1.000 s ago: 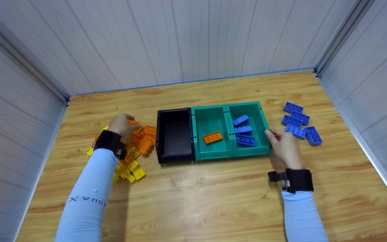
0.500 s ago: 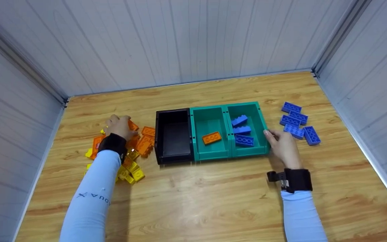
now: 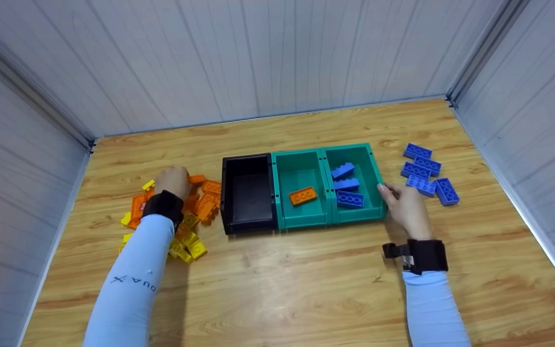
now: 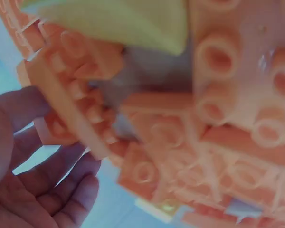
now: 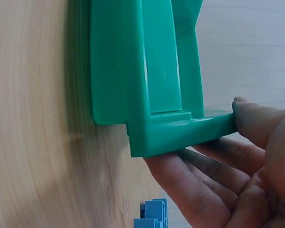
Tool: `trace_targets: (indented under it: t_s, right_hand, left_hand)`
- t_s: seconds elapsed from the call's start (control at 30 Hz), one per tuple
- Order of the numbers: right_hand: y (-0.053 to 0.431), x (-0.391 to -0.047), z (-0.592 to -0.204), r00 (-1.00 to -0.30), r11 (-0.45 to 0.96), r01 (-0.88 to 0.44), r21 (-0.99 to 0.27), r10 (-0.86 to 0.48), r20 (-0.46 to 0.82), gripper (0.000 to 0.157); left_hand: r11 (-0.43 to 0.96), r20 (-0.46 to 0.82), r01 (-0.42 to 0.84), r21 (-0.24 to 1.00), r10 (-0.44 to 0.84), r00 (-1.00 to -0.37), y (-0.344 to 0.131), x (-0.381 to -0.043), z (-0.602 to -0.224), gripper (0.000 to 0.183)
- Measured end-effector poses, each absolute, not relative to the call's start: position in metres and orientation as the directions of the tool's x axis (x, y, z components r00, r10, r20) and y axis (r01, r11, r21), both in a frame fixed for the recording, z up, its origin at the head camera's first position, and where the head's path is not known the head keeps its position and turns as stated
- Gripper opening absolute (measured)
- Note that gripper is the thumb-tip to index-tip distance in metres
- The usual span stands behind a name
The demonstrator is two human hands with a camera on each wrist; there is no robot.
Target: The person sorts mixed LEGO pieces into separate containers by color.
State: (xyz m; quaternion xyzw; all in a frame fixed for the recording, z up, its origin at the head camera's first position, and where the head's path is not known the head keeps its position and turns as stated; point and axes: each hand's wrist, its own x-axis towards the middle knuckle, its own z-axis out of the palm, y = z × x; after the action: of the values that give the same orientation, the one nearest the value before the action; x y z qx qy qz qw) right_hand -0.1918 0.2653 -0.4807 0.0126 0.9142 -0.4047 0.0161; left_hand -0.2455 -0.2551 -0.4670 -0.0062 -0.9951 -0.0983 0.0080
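My left hand reaches down into a pile of orange and yellow toy building bricks on the left. In the left wrist view, its thumb and fingers pinch an orange brick at the pile's edge. My right hand grips the right wall of the right green bin, thumb on the rim and fingers beneath it, as the right wrist view shows. In that bin lie several blue bricks. One orange brick lies in the middle green bin.
A black bin adjoins the green bins on their left. Several loose blue bricks lie right of the bins. Yellow bricks are scattered at the pile's near side. Pale panel walls enclose the wooden table at the back and sides.
My left hand has shifted slightly left, then lowered into the orange bricks with its fingers closing in. My right hand stays on the green bin.
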Motion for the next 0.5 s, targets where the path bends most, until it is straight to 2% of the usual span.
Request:
trace_targets:
  t_s: [0.17, 0.37, 0.5]
  right_hand:
    - [0.265, -0.192, -0.478, -1.000, 0.677, 0.023, -0.735, 0.005, -0.027, 0.056]
    - [0.266, -0.193, -0.479, -1.000, 0.680, 0.025, -0.733, 0.012, -0.023, 0.054]
    - [0.266, -0.193, -0.480, -1.000, 0.682, 0.029, -0.731, 0.012, -0.029, 0.056]
  left_hand:
    - [0.948, 0.011, 0.034, 0.318, 0.032, -0.999, -0.232, -0.246, -0.437, 0.023]
    - [0.903, 0.162, 0.245, 0.352, 0.199, -0.967, -0.167, -0.252, -0.400, 0.017]
    - [0.868, 0.131, 0.321, 0.379, 0.293, -0.947, -0.116, -0.252, -0.387, 0.016]
